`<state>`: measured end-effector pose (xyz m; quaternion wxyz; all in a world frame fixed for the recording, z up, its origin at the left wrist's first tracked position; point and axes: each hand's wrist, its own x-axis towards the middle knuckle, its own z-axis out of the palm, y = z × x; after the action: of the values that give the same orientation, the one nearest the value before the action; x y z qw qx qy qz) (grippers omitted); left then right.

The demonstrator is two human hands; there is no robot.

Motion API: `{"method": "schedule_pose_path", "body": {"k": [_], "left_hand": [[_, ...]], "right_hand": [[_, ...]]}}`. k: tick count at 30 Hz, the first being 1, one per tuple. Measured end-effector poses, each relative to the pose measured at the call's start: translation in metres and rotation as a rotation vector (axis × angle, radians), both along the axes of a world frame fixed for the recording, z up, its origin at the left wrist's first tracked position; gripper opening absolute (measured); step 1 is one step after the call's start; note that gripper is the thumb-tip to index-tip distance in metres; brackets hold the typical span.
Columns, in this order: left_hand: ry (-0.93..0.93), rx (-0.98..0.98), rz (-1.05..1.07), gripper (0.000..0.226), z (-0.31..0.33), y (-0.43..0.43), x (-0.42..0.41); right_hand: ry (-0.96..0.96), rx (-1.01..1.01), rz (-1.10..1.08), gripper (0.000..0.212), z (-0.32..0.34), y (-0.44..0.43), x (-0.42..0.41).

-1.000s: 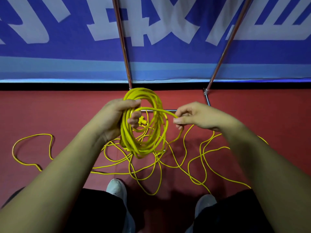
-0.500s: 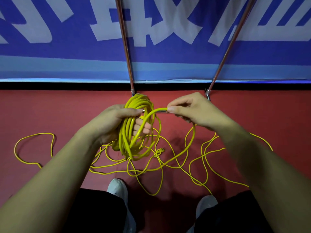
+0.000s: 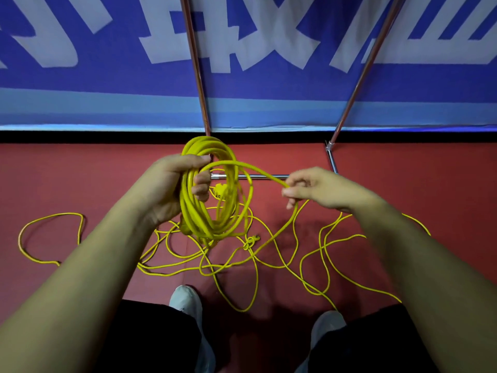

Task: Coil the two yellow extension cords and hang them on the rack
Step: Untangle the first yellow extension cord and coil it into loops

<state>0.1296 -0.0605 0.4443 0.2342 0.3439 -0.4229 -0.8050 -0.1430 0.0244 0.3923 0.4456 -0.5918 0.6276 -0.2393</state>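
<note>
My left hand (image 3: pixel 169 189) grips a coil of yellow extension cord (image 3: pixel 207 211) with several loops, held upright in front of me. A strand runs from the coil's top across to my right hand (image 3: pixel 317 189), which pinches it between thumb and fingers. From there the cord drops to the red floor, where loose yellow cord (image 3: pixel 269 262) lies tangled, with a small knot (image 3: pixel 251 242) in it. A yellow plug shows through the coil. The rack (image 3: pixel 360 74) stands behind, its two slanted poles and low crossbar (image 3: pixel 266 176) visible.
A blue banner with white characters (image 3: pixel 242 49) hangs behind the rack. One loop of cord (image 3: pixel 48 238) stretches far left on the floor. My two white shoes (image 3: pixel 188 302) stand at the bottom among the loose strands.
My right hand has moved away to the right and slightly down, drawing out a new length of cord. The coil in my left hand has turned more face-on and risen a little.
</note>
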Motion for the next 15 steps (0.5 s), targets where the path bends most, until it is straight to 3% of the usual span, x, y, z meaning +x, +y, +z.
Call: {"method": "schedule_pose_path", "body": {"k": [3,5,15], "left_hand": [[-0.104,-0.068,-0.036,0.022,-0.002,-0.001,0.006],[-0.128,-0.054,-0.037,0.019,-0.004,0.001,0.008],[-0.081,0.019,-0.193,0.019,-0.009,0.021,-0.009]], "right_hand": [[-0.326,-0.085,-0.198,0.006,0.009,-0.004,0.007],[-0.415,-0.121,-0.258,0.007,0.018,-0.007,0.015],[-0.122,-0.326,-0.128,0.006,0.045,-0.009,0.068]]}}
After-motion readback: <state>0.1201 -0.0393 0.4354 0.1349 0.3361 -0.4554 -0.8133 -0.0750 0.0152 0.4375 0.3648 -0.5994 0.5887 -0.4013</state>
